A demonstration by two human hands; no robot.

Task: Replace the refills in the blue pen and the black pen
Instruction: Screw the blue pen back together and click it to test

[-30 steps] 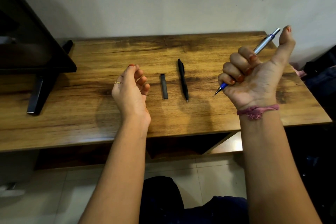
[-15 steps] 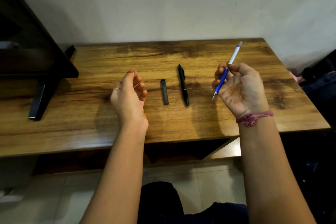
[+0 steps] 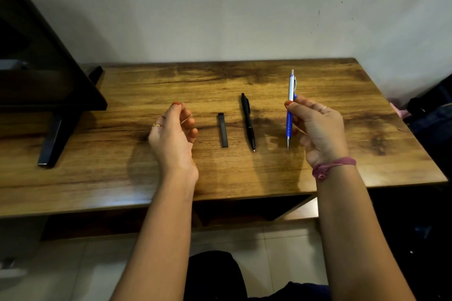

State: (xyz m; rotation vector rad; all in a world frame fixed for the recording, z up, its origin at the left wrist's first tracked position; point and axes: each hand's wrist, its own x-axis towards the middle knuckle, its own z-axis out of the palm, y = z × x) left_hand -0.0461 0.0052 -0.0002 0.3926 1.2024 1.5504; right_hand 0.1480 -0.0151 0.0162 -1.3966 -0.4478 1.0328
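Two pens wait for new refills. The blue pen [image 3: 289, 115] is pinched in the right hand [image 3: 318, 129], held nearly upright above the table [image 3: 122, 178], tip down and toward the person. The black pen [image 3: 248, 121] lies on the wood between the hands, its long axis running away from the person, nearer the right hand. A small dark case [image 3: 222, 130] lies just left of it. The left hand [image 3: 172, 134] hovers loosely curled, holding nothing, and probably must cross rightward to help open the blue pen.
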